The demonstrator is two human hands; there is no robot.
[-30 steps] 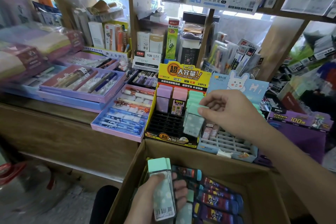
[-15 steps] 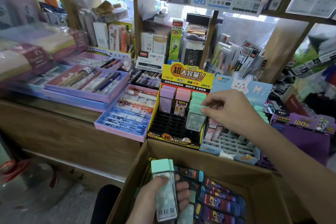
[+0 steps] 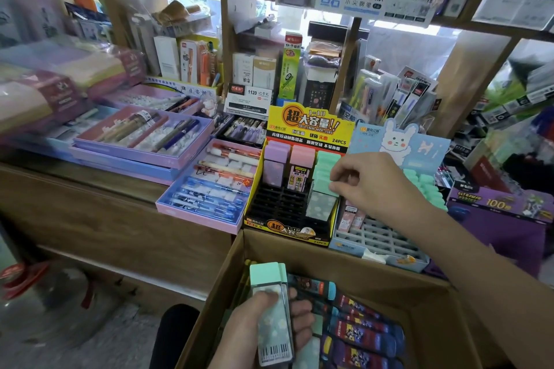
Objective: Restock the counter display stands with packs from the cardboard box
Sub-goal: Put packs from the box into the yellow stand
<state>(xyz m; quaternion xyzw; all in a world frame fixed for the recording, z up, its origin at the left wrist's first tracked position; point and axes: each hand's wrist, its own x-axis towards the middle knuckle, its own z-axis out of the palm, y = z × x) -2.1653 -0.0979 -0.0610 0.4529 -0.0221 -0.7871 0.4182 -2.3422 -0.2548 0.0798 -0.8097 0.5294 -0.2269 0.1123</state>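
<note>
A yellow and black display stand (image 3: 287,220) sits on the counter with purple, pink and mint-green packs in its back rows. My right hand (image 3: 371,186) pinches the green cap of a mint pack (image 3: 322,199) standing in the stand's right column. My left hand (image 3: 269,329) grips several mint packs (image 3: 274,305) stacked together, held over the open cardboard box (image 3: 359,275) at the bottom. Dark purple packs (image 3: 362,335) lie in the box. A light blue bunny stand (image 3: 380,241) sits to the right, mostly with bare slots.
Pink and purple pen trays (image 3: 207,192) lie left of the stands on the wooden counter (image 3: 90,189). A purple box (image 3: 503,207) stands at the right. Shelves of stationery fill the back. A dark stool edge (image 3: 177,335) is beside the box.
My right hand has lowered the mint pack into the right column of the yellow stand. My left hand has stayed over the box with its packs.
</note>
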